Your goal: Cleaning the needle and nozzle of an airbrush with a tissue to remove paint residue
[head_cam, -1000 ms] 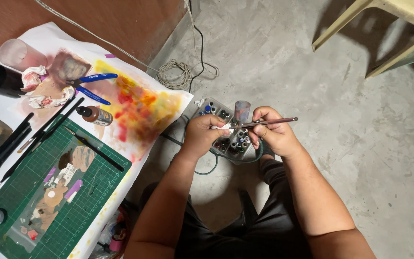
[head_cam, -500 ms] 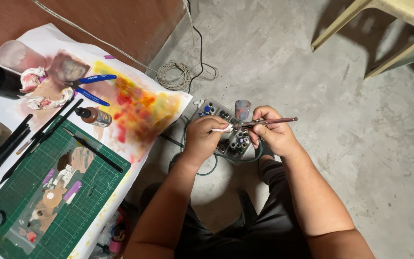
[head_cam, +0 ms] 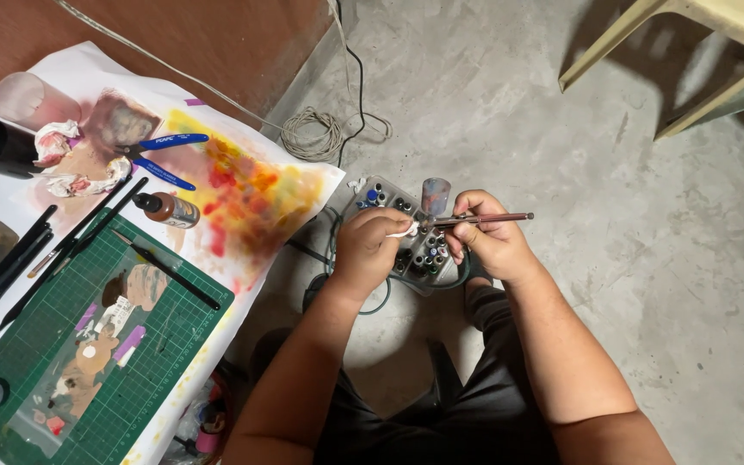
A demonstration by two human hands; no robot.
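The right hand gripped an airbrush level, and the left hand pinched a white wad at its tip. A paint rack lay just under both hands. Wiping well probably needed light strokes and a steady airbrush.

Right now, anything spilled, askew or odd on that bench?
Yes: red, orange and yellow paint is smeared across the white paper sheet; stained wads of tissue lie near the blue-handled pliers. A small brown bottle lies on its side.
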